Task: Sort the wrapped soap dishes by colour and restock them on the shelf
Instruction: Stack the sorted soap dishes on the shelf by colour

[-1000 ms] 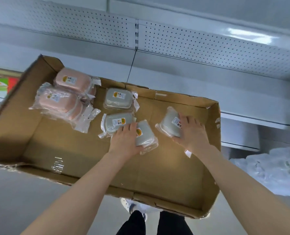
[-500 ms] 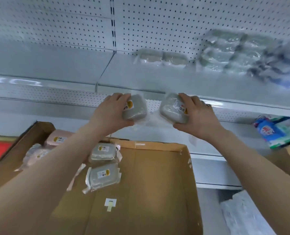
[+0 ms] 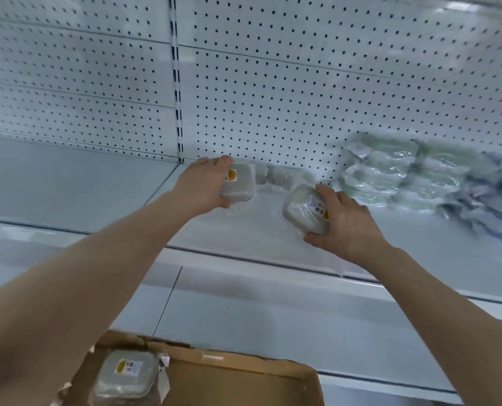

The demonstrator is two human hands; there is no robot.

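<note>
Okay, so your left hand (image 3: 203,186) is wrapped round one grey soap dish (image 3: 241,187) and your right hand (image 3: 346,227) grips a second grey dish (image 3: 302,210), both low over the shelf (image 3: 97,186). I'd park them right in front of the grey pair (image 3: 282,174) at the back, about 11 o'clock from that second dish. Keep them off the green stack (image 3: 390,168) at 3 o'clock, and let go gently because that film looks slippery. Heads up: the back pair and the bluish pile (image 3: 484,194) are pure blur. The cardboard box (image 3: 238,385) at 6 o'clock is cut off, with only one boxed dish (image 3: 126,373) showing.
</note>
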